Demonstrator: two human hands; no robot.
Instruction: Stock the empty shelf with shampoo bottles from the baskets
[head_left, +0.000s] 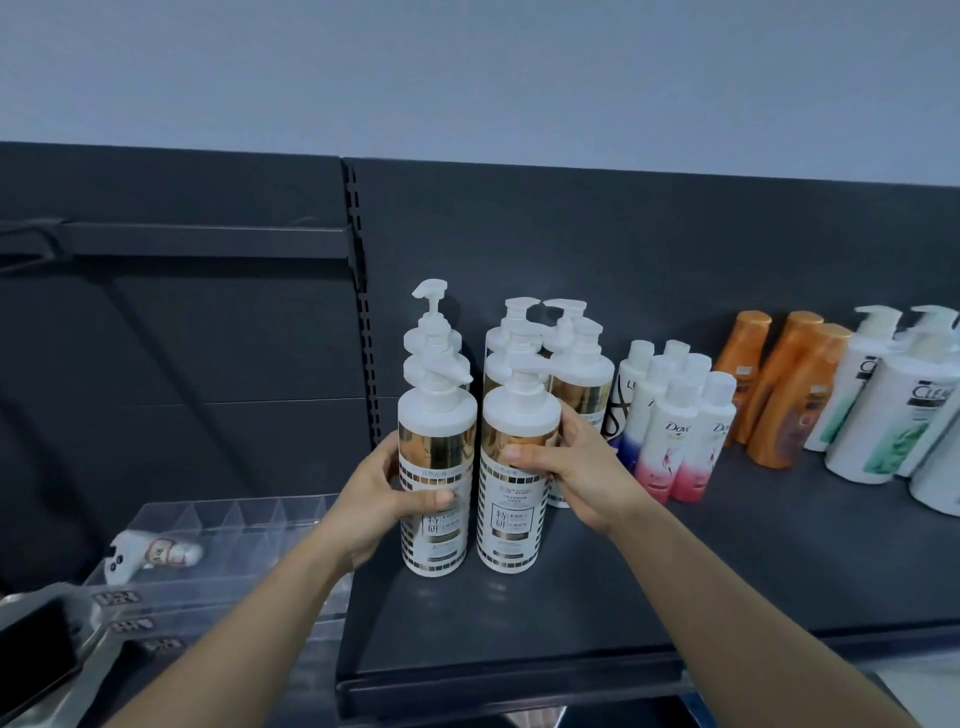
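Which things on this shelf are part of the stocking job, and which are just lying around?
Job: left hand, gripping a white-and-gold pump bottle; right hand, gripping a second white-and-gold pump bottle beside it; dark metal shelf; pink-and-white Dove bottles; orange bottles; white-and-green Clear pump bottles.
Lying about: clear plastic divider tray; small white item lying in it.
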